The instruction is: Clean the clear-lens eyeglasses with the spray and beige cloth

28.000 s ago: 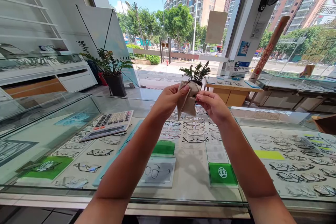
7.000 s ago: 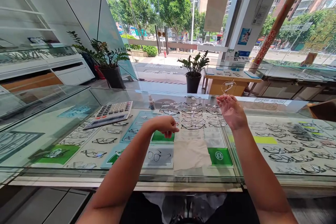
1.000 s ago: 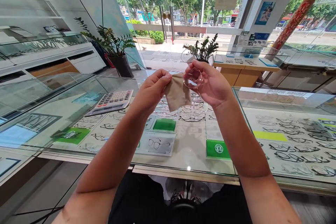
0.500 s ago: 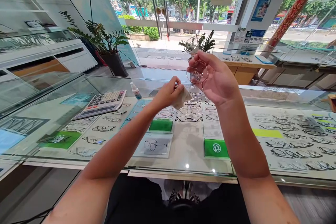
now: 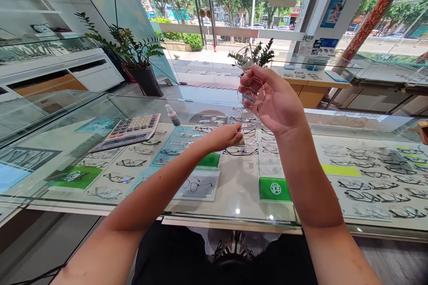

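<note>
Raised over the glass counter, my right hand (image 5: pixel 276 102) pinches a pair of thin-rimmed round glasses (image 5: pixel 251 92). One round rim faces me in front of the palm; the other stands further off, against the potted plant. At the fingertips is a small pale patch that I cannot make out. Lower and to the left, my left hand (image 5: pixel 229 136) is closed, its fingers curled away from me. A bit of beige cloth (image 5: pixel 240 141) shows beneath them; most of it is hidden. The two hands are apart, and the left one hovers above rows of spectacle frames (image 5: pixel 240 151) in the counter.
A calculator (image 5: pixel 129 131) and a small white spray bottle (image 5: pixel 172 115) stand on the glass counter (image 5: pixel 237 187) to the left. Green cards (image 5: pixel 275 189) and many glasses lie under the glass. Beyond are potted plants (image 5: pixel 143 71) and a glass door.
My left hand has moved down and slightly right, away from the glasses, and the cloth now shows much less. My right hand and the glasses have stayed nearly still.
</note>
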The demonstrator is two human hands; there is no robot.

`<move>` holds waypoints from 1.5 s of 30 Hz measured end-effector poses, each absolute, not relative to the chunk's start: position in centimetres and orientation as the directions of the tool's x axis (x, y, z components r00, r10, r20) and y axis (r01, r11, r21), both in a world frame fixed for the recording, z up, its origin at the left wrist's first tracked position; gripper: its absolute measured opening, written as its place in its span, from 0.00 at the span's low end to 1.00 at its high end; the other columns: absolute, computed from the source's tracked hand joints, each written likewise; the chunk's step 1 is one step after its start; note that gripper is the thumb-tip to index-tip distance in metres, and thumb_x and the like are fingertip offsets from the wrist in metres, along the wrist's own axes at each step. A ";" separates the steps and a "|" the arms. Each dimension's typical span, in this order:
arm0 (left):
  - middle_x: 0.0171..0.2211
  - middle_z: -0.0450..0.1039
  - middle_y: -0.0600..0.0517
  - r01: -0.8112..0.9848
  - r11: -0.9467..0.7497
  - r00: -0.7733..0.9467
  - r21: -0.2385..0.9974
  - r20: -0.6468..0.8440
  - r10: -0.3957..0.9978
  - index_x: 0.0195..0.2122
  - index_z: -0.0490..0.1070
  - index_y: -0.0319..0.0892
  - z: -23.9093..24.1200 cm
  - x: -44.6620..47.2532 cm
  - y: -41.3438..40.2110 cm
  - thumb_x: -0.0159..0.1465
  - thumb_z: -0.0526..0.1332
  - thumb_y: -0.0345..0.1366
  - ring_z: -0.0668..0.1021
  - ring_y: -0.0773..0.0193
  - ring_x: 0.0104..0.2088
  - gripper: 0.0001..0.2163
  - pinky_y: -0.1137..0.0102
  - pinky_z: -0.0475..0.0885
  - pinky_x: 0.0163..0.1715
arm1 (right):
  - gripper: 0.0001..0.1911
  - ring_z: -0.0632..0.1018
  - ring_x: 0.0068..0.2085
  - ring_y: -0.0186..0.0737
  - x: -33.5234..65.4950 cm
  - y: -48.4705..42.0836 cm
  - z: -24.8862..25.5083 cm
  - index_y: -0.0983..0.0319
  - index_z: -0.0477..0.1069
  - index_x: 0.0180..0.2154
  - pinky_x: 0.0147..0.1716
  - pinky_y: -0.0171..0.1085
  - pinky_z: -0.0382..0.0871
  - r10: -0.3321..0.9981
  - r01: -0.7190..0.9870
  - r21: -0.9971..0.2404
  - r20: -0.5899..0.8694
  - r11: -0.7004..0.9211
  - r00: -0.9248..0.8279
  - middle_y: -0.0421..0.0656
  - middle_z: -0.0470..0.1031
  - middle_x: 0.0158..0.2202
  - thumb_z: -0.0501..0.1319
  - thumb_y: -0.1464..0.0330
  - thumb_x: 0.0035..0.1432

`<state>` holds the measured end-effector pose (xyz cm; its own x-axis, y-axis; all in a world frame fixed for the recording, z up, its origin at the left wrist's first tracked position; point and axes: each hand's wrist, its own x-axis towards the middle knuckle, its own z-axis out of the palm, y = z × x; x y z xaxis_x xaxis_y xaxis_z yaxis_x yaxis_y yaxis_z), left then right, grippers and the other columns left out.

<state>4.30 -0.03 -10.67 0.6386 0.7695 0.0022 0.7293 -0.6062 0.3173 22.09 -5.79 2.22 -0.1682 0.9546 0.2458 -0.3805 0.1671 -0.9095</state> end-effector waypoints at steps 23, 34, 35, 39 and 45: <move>0.25 0.65 0.54 0.133 -0.415 0.269 0.900 0.370 0.889 0.28 0.71 0.41 2.9 1.7 -2.2 0.61 0.68 0.43 0.64 0.67 0.25 0.13 0.71 0.57 0.25 | 0.15 0.80 0.47 0.46 21.9 -5.2 1.5 0.54 0.79 0.34 0.45 0.45 0.74 0.939 -0.428 -0.866 0.330 0.259 -0.100 0.42 0.83 0.42 0.73 0.51 0.54; 0.31 0.75 0.49 -0.108 -0.198 0.513 0.974 0.225 0.828 0.33 0.73 0.40 2.6 1.3 -2.8 0.61 0.71 0.48 0.76 0.63 0.32 0.16 0.68 0.74 0.35 | 0.16 0.79 0.42 0.42 20.5 -4.8 0.6 0.55 0.79 0.32 0.44 0.42 0.72 0.960 -0.450 -0.865 0.275 0.224 -0.050 0.41 0.82 0.39 0.76 0.52 0.51; 0.31 0.75 0.49 -0.099 -0.202 0.514 0.974 0.224 0.828 0.33 0.73 0.40 2.5 1.3 -2.8 0.62 0.71 0.48 0.76 0.63 0.32 0.16 0.67 0.74 0.35 | 0.16 0.79 0.42 0.42 20.4 -4.8 0.5 0.55 0.79 0.32 0.45 0.42 0.72 0.958 -0.443 -0.864 0.284 0.239 -0.037 0.41 0.82 0.39 0.75 0.52 0.51; 0.31 0.74 0.50 -0.073 -0.248 0.506 0.966 0.250 0.826 0.32 0.73 0.40 2.4 1.2 -2.8 0.61 0.71 0.48 0.75 0.64 0.31 0.16 0.67 0.73 0.34 | 0.14 0.78 0.42 0.41 20.2 -4.5 0.2 0.54 0.79 0.31 0.48 0.43 0.72 0.946 -0.410 -0.861 0.325 0.299 0.008 0.40 0.81 0.37 0.75 0.52 0.53; 0.26 0.67 0.53 -0.024 -0.344 0.466 0.939 0.314 0.827 0.27 0.69 0.41 2.6 1.4 -3.2 0.63 0.69 0.46 0.70 0.65 0.28 0.16 0.66 0.70 0.34 | 0.10 0.78 0.43 0.41 19.6 -4.3 -0.3 0.53 0.80 0.30 0.54 0.44 0.70 0.914 -0.358 -0.849 0.406 0.389 0.030 0.40 0.80 0.37 0.74 0.56 0.56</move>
